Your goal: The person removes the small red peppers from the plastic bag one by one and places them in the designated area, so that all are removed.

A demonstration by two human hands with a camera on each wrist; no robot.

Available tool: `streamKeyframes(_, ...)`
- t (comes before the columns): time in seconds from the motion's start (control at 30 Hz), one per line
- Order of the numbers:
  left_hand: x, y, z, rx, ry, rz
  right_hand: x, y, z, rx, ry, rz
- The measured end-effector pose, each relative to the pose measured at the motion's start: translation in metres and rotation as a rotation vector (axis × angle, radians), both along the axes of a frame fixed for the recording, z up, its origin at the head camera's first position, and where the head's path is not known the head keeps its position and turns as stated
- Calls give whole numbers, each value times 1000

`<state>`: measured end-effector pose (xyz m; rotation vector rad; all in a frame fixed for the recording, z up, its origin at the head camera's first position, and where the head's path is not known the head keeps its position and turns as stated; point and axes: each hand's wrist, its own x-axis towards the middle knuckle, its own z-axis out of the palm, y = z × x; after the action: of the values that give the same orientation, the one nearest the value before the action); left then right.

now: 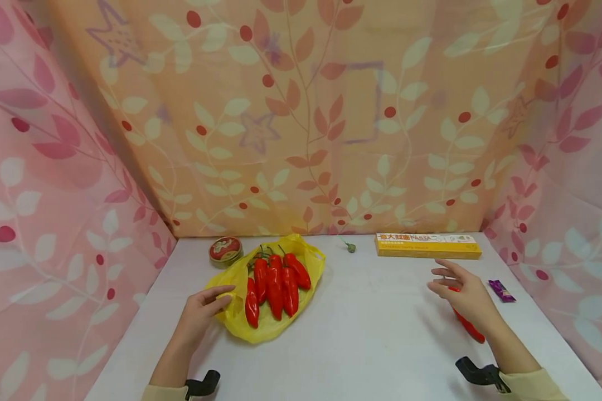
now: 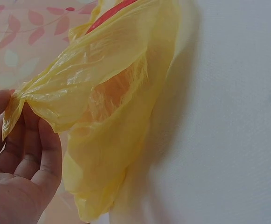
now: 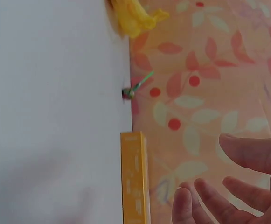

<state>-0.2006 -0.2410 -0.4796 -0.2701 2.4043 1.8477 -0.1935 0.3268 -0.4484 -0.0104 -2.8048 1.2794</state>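
A yellow plastic bag (image 1: 253, 334) lies spread on the table with several glossy red peppers (image 1: 275, 292) on it. My left hand (image 1: 197, 314) pinches the bag's near-left edge between thumb and fingers; in the left wrist view the gathered plastic (image 2: 112, 140) stretches away from the hand (image 2: 25, 163). At the right, my right hand (image 1: 466, 295) is held over the table, fingers apart, with nothing between them. Below it lies a single red pepper (image 1: 470, 327), partly hidden by the hand. The right wrist view shows that hand's (image 3: 233, 196) fingers loosely bent.
A round tin (image 1: 226, 250) stands behind the bag's left side. Toward the back are a small green-stemmed item (image 1: 350, 247) and a long yellow pasta box (image 1: 428, 248). A purple packet (image 1: 501, 291) lies at the right. Patterned cloth (image 1: 306, 122) walls the table on three sides.
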Motion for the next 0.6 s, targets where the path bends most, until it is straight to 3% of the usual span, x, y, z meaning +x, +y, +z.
streamKeyframes(0.6, 0, 2, 1, -28, -10, 2, -12, -72, -3, -172, -12, 118)
